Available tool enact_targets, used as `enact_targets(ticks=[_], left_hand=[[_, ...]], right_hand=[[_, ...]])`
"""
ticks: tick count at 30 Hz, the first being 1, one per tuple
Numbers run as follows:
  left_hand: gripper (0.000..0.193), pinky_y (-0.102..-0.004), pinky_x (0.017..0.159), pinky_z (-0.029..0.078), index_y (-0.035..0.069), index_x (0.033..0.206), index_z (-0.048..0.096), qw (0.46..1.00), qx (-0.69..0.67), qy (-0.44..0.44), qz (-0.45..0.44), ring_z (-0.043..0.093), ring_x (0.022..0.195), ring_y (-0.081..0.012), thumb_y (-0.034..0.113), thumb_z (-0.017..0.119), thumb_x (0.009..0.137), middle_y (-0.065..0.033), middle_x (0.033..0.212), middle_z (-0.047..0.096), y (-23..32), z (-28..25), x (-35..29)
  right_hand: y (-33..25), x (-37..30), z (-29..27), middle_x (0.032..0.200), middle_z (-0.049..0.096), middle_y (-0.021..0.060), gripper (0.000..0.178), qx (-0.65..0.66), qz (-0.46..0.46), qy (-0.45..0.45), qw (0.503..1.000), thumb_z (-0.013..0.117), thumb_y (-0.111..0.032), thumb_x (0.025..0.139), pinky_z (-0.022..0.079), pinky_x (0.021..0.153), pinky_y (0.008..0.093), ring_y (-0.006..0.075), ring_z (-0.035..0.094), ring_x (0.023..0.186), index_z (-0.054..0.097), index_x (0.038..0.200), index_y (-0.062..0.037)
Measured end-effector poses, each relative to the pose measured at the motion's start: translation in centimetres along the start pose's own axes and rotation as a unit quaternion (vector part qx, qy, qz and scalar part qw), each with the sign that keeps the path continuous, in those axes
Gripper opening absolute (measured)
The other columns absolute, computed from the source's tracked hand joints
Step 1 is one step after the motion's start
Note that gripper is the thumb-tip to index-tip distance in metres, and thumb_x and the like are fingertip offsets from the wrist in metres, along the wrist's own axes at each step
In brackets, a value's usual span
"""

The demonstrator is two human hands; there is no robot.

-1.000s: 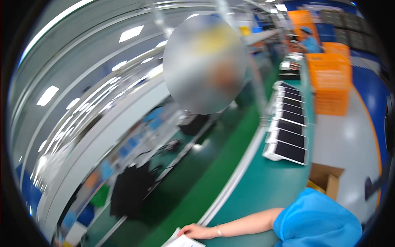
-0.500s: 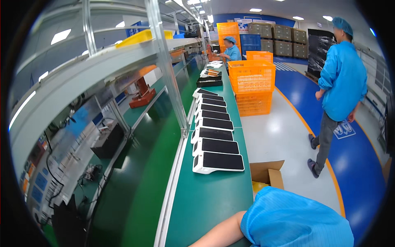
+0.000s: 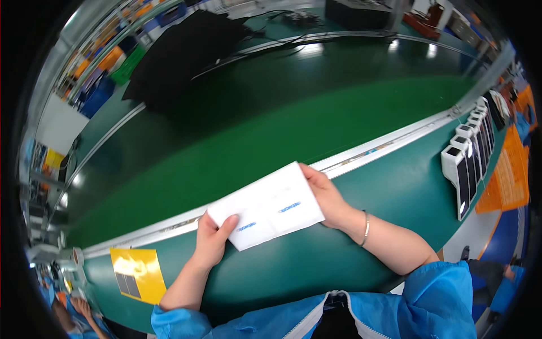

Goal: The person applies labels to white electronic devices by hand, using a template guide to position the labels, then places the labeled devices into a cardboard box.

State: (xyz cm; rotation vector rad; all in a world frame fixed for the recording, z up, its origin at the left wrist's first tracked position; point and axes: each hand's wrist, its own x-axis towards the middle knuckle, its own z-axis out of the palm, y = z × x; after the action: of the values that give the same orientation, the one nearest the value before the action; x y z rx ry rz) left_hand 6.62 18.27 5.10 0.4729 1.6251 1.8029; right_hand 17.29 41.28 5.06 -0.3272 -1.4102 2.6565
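Both my hands hold a flat white sheet (image 3: 265, 209) with two small blue printed marks, tilted over the green workbench (image 3: 367, 192). My left hand (image 3: 213, 238) pinches its lower left corner, thumb on top. At the right edge, my right hand (image 3: 327, 198) grips it with the fingers partly hidden underneath. Whether the sheet is a single layer or a pouch, I cannot tell. On the bench to my left lies a yellow sheet (image 3: 148, 271) with dark rectangles on it. A row of white devices with black screens (image 3: 464, 181) stands at the right.
Beyond the bench's metal rail runs a green conveyor belt (image 3: 254, 135). A large black panel (image 3: 180, 62) stands on its far side. Orange crates (image 3: 505, 175) stand past the devices. At lower left, a co-worker's hands (image 3: 82, 308) are near the bench.
The view has swung from along the bench on the right to the bench in front of me. Both hands and the white sheet are now visible; before, only part of one arm showed.
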Motion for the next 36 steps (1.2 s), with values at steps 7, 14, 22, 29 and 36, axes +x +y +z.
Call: enact_targets(ticks=[7,14,22,29,36], left_hand=[[0.055,-0.0320,0.096,0.049,0.005,0.136,0.037,0.997,-0.075,-0.002,0.009,0.062,0.107,-0.0160,0.003,0.065,0.088,-0.0097,0.116,0.064,1.0,-0.1,0.5],[0.051,-0.0323,0.099,0.045,0.003,0.133,0.039,0.999,-0.027,0.009,0.028,0.059,0.113,-0.0166,-0.001,0.064,0.088,-0.0108,0.121,0.061,0.9,-0.1,0.5],[0.057,-0.0350,0.108,0.032,-0.001,0.132,0.042,0.955,0.152,0.134,0.215,0.048,0.119,-0.0198,0.006,0.068,0.082,-0.0086,0.124,0.052,-0.6,-2.1,0.2],[0.057,-0.0440,0.110,0.032,0.000,0.141,0.031,0.983,0.141,0.033,0.117,0.040,0.131,-0.0293,0.005,0.059,0.092,-0.0198,0.146,0.037,0.5,-0.5,-0.5],[0.070,-0.0454,0.110,0.031,0.004,0.148,0.022,0.983,0.128,0.078,0.109,0.038,0.131,-0.0299,0.006,0.061,0.091,-0.0201,0.147,0.034,1.9,0.8,-0.4]], right_hand=[[-0.5,-0.3,0.3,0.106,0.061,0.0032,0.027,0.012,-0.012,0.020,1.000,0.039,-0.015,0.104,0.051,0.083,0.0247,0.0091,0.061,0.095,0.051,0.127,-0.0096],[-0.9,0.1,0.6,0.111,0.061,0.0034,0.026,0.019,0.002,0.020,1.000,0.043,-0.016,0.102,0.050,0.089,0.0278,0.0115,0.060,0.101,0.054,0.124,-0.0088],[0.7,0.7,0.5,0.113,0.057,0.0038,0.023,-0.008,-0.050,-0.057,0.997,0.044,-0.015,0.100,0.044,0.094,0.0280,0.0106,0.052,0.108,0.055,0.119,-0.0074],[0.3,-0.5,-0.3,0.106,0.055,-0.0015,0.026,-0.025,-0.038,-0.068,0.997,0.038,-0.027,0.103,0.043,0.084,0.0254,0.0065,0.051,0.099,0.053,0.119,-0.0130],[0.5,-0.3,-0.4,0.092,0.055,-0.0039,0.024,-0.061,-0.011,-0.035,0.997,0.042,-0.028,0.102,0.044,0.074,0.0231,0.0052,0.051,0.086,0.057,0.109,-0.0106]])
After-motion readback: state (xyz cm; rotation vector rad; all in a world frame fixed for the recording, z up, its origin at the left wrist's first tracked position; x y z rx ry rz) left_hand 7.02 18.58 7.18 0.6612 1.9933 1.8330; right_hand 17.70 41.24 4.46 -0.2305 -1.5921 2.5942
